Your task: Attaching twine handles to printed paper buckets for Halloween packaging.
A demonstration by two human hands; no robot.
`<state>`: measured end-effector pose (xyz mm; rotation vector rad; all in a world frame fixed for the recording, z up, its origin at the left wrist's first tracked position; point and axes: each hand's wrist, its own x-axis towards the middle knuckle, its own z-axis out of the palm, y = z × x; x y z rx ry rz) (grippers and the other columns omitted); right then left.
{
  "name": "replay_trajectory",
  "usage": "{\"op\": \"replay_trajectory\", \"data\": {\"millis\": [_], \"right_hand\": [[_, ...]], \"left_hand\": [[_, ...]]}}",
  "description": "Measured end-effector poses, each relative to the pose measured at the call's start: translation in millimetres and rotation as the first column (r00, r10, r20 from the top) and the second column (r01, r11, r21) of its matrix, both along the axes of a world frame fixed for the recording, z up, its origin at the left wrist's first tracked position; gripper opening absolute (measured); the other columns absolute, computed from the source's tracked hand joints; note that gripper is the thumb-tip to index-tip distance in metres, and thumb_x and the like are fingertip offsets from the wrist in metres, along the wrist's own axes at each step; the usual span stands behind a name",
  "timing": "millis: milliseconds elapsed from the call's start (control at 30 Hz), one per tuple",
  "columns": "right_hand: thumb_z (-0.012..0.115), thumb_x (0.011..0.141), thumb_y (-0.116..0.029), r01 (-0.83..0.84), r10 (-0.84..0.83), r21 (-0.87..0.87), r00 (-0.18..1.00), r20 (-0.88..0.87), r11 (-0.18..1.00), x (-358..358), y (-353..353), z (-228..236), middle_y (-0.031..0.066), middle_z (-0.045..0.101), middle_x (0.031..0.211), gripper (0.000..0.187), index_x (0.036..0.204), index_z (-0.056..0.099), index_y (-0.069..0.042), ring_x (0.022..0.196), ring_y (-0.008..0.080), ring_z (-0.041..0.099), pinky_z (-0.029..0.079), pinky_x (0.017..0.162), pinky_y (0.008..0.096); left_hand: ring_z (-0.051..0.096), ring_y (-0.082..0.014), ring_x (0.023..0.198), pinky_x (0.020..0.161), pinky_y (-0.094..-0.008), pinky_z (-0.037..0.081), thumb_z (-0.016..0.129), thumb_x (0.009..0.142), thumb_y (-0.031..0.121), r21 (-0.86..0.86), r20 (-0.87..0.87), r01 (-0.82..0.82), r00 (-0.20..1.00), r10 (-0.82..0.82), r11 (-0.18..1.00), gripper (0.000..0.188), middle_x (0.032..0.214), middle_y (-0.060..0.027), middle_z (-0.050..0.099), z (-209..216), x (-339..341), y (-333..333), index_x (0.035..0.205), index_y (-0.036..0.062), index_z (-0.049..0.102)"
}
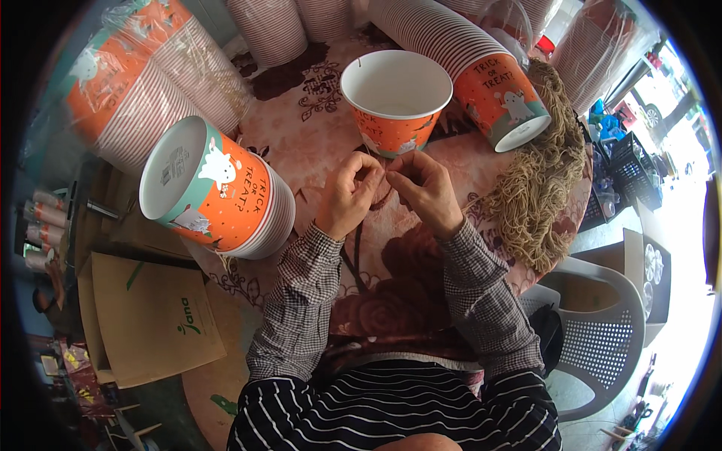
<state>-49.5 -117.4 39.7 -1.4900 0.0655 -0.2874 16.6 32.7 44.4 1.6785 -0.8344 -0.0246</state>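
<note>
Just on the near side of the upright tub (pixel 397 128), the left hand (pixel 348 197) and right hand (pixel 427 194) come close together, each with thumb and forefinger pinched; what they grasp, if anything, is too small to tell. The upright tub stands on the tablecloth (pixel 289 143), mouth up. To its right lies 1 long stack (pixel 489 86), with tan yarn (pixel 526 210) heaped beside that. To its left and nearer stands 1 upturned stack (pixel 244 197); farther left, wrapped tubs (pixel 124 113).
</note>
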Motion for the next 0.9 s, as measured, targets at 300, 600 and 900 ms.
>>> {"op": "replay_trajectory", "data": {"millis": [300,600,900], "right_hand": [[0.064,0.083,-0.011,0.323,-0.187,-0.519,0.936,0.297,0.791,-3,12,0,0.0144,0.066,0.079,0.011,0.092,0.063,-0.003,0.064,0.0271,0.066,0.052,0.058,0.0327],[0.061,0.085,-0.008,-0.049,0.321,-0.682,0.906,0.278,0.730,62,18,99,0.0114,0.066,0.079,0.009,0.091,0.063,-0.003,0.067,0.0229,0.064,0.051,0.063,0.0324],[0.069,0.082,-0.022,0.678,-0.519,-0.230,0.701,0.490,0.698,152,-111,133,0.0104,0.067,0.085,0.026,0.097,0.066,0.000,0.078,0.0181,0.063,0.049,0.072,0.0295]], "left_hand": [[0.051,-0.0070,0.067,0.059,-0.0220,0.042,0.058,0.093,0.013,0.017,0.009,-0.068,0.998,0.068,0.998,0.011,0.078,-0.0009,0.057,-7,8,2,0.093,0.0014,0.057],[0.051,-0.0076,0.060,0.056,-0.0210,0.042,0.042,0.101,0.027,-0.469,-0.204,-0.211,0.971,0.128,0.857,0.036,0.069,-0.0011,0.054,-10,11,0,0.085,0.0011,0.060],[0.052,-0.0075,0.059,0.053,-0.0236,0.043,0.053,0.097,0.023,-0.318,-0.138,-0.135,0.986,0.095,0.938,0.025,0.071,-0.0030,0.055,-15,-3,-1,0.089,0.0004,0.060]]}}
